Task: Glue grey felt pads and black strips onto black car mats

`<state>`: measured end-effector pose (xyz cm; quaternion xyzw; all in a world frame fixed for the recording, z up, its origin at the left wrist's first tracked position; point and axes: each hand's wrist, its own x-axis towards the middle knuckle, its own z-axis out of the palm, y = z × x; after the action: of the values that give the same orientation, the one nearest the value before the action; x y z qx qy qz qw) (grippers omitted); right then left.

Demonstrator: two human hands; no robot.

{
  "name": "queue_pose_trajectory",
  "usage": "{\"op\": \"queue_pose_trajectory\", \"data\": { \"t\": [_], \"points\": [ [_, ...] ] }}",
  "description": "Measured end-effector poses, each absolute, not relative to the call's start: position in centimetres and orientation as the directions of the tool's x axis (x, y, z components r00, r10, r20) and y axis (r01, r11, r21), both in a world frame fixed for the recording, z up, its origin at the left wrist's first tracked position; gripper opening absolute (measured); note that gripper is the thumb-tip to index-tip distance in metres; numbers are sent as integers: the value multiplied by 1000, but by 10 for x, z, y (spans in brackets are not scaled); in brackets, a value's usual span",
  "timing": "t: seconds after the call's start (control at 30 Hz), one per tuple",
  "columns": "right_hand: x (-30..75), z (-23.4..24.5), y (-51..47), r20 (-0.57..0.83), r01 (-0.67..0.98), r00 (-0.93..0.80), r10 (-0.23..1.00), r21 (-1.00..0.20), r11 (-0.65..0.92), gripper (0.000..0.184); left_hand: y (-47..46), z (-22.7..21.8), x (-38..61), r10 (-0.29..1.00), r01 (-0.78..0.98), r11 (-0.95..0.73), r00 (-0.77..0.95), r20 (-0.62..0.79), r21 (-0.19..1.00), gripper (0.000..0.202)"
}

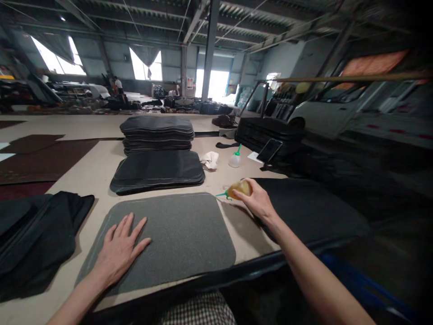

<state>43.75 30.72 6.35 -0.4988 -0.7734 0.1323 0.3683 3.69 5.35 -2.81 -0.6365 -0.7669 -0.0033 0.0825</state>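
A grey, round-cornered felt-like panel point(182, 239) lies flat at the table's front edge. My left hand point(120, 246) rests on its left part, fingers spread. In my right hand point(259, 198) is a squeeze bottle point(241, 188) of yellowish liquid, tipped on its side. Its thin green nozzle points left, at the panel's far right corner; whether the tip touches I cannot tell. A glossy line runs along the panel's far edge. Just beyond lies a low stack of black panels point(158, 169), with a taller stack point(157, 131) behind it.
Another squeeze bottle point(234, 159) stands upright beside a crumpled white cloth point(210, 160). A phone point(269, 150) leans near black stacked material point(267, 131). Black fabric point(40, 239) lies at left, a dark sheet point(311, 207) at right. Farther off are a person point(119, 85) and a white vehicle point(324, 108).
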Motion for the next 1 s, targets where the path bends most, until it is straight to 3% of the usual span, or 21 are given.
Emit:
{"op": "queue_pose_trajectory", "data": {
  "t": [0.1,0.17,0.3,0.4,0.53,0.77,1.0],
  "points": [
    [441,73,292,442,656,-148,885,-626,422,57,53,-28,35,977,983,180,-172,126,-48,64],
    [432,82,275,371,550,-144,918,-741,386,58,51,-19,32,977,986,167,-169,133,28,57],
    [387,92,237,185,308,-399,898,-895,321,53,43,17,13,973,973,97,-137,185,209,47],
    [335,91,204,159,258,-614,773,-885,387,48,33,43,-9,981,952,81,-129,145,297,41],
    [262,84,154,197,174,-780,593,-843,509,41,20,51,-28,995,958,65,-83,53,280,32],
    [181,65,97,290,115,-828,481,-751,651,43,12,39,-30,999,973,28,-32,13,230,23],
    [189,63,95,301,99,-857,417,-699,709,44,10,34,-33,999,978,24,-29,22,206,25]
  ]
}}
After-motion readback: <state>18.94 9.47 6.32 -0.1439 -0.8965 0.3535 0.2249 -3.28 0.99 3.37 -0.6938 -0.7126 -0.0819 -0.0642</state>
